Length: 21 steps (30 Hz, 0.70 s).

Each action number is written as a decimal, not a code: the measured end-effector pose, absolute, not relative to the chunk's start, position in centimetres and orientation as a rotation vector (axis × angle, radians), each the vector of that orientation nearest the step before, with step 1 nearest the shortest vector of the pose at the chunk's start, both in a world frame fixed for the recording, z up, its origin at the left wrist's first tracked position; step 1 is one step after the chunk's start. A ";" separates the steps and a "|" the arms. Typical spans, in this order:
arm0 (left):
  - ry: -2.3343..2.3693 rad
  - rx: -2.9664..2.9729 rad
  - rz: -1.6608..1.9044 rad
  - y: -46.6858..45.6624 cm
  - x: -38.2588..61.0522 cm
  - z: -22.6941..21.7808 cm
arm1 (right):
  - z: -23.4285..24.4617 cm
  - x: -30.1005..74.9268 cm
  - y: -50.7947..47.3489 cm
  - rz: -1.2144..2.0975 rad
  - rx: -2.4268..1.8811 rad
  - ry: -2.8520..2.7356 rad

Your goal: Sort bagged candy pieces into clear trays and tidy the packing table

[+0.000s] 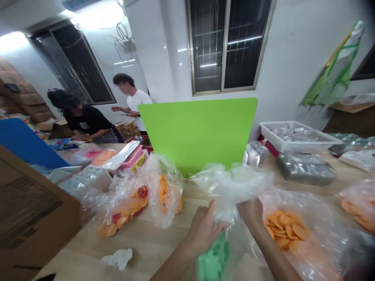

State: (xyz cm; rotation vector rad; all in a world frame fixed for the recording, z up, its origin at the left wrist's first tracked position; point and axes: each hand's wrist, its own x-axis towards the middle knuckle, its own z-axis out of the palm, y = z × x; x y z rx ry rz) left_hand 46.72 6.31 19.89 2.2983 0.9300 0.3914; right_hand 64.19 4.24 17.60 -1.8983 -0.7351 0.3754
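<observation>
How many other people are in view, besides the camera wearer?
2: a person in a black top bends over a table at far left; a person in a white T-shirt stands by the window. More may be hidden.

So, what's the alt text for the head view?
Left hand and right hand gather a clear plastic bag above something green, beside bags of orange discs on a wooden table. Two people stand beyond a green board.

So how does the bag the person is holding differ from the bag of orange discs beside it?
The held clear plastic bag is gathered up by the left hand and right hand, while the bag of orange discs lies on the wooden table. The held bag shows green contents, the other orange discs. Both are thin, clear plastic.
</observation>
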 end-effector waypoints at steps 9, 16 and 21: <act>0.869 2.445 -0.107 6.6 47.0 16.7 | 16.1 59.6 2.7 0.937 -1.900 -1.043; 0.802 2.025 -0.010 11.5 46.8 17.5 | 18.3 60.8 -0.5 0.922 -1.467 -1.166; 0.873 2.067 0.075 14.3 47.7 21.1 | 19.0 62.1 0.0 0.356 -1.626 -1.385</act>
